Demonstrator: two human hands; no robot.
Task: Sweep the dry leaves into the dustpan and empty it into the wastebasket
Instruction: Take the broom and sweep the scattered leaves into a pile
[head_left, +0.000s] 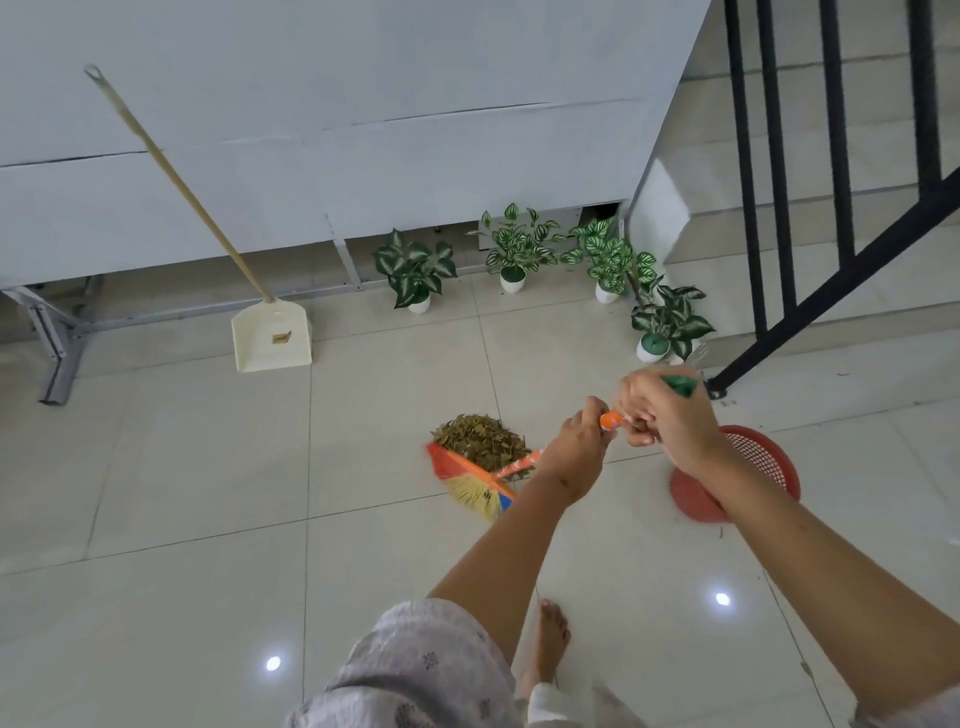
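Broom (470, 480) slants head-down-left; both hands' fingers (641, 434) curled tightly round its handle.

We see bare forearms, our left hand (574, 452) and right hand (670, 423) without rings or watch. At the bottom edge, a pale lilac, flower-printed fabric garment (415, 670); beside it, bottom centre, one bare foot (548, 642).

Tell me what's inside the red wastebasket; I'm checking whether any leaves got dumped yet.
Only red mesh wall shows inside the wastebasket; no leaves visible. The right forearm covers much of its opening, so the bottom stays hidden.
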